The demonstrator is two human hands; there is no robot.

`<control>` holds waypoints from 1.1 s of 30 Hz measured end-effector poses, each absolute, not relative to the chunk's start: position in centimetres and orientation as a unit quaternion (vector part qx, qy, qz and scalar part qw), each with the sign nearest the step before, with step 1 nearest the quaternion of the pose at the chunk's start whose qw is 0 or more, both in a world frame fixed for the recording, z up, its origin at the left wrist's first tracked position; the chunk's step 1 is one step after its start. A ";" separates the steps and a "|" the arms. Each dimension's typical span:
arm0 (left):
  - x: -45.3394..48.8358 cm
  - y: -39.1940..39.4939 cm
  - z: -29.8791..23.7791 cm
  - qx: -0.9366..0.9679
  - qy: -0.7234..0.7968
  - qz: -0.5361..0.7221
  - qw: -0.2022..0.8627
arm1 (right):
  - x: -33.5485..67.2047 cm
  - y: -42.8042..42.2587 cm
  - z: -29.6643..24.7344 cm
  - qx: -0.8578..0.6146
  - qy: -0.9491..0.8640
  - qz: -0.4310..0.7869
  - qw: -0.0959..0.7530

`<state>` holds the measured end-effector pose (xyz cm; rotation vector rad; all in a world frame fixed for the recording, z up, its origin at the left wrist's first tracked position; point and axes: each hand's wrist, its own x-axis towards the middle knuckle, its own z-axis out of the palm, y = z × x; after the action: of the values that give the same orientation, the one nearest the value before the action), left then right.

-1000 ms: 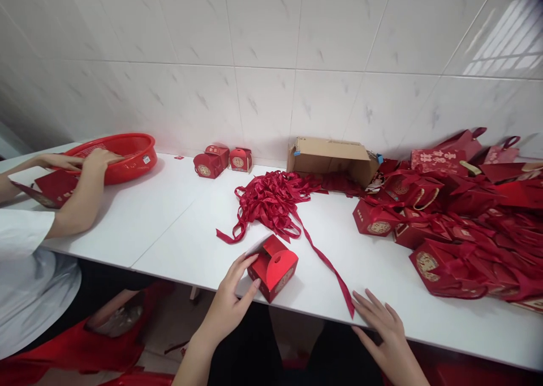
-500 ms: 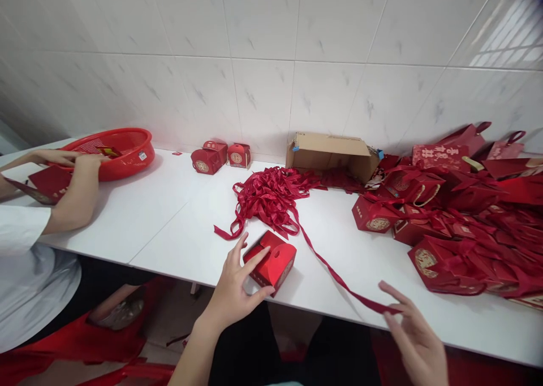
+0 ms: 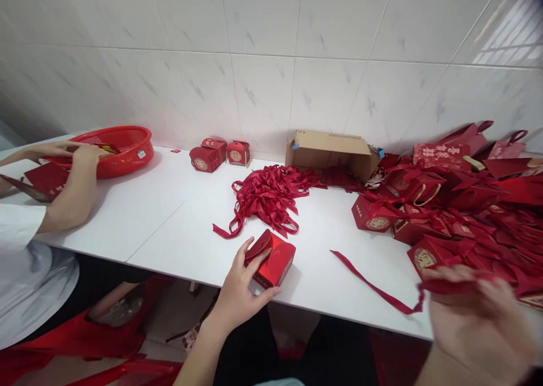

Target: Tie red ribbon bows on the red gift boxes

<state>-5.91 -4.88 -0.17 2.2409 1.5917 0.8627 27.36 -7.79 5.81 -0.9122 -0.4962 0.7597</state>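
A small red gift box stands near the table's front edge, its curved top flap partly raised. My left hand grips it from the left, with the thumb at the near side and a finger over the top. A dark red ribbon trails across the table to my right hand, which is closed on it and smeared by motion. Just behind the box is a tangled heap of red ribbons.
A cardboard box lies on its side by the wall. Many finished-looking red boxes are piled at the right. Two or so red boxes stand at the back. At left, a co-worker's arms reach to a red plastic basket.
My right hand has moved right, drawing the ribbon free of the heap. Under my left hand the box has shifted slightly, and its left flap now stands raised.
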 end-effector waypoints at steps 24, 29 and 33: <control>-4.1 -3.3 2.4 0.776 0.516 0.361 0.042 | 13.4 -1.4 3.9 -0.401 -0.533 0.613 0.423; -4.0 -3.3 2.3 0.772 0.519 0.365 0.047 | 13.1 -1.7 4.1 -0.391 -0.516 0.631 0.428; -4.0 -3.3 2.4 0.771 0.516 0.369 0.052 | 13.0 -1.7 4.0 -0.388 -0.511 0.633 0.433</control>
<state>-3.97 -3.27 2.39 2.3447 1.5698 1.1227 12.96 -1.71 4.02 -0.9673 -1.2733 1.5762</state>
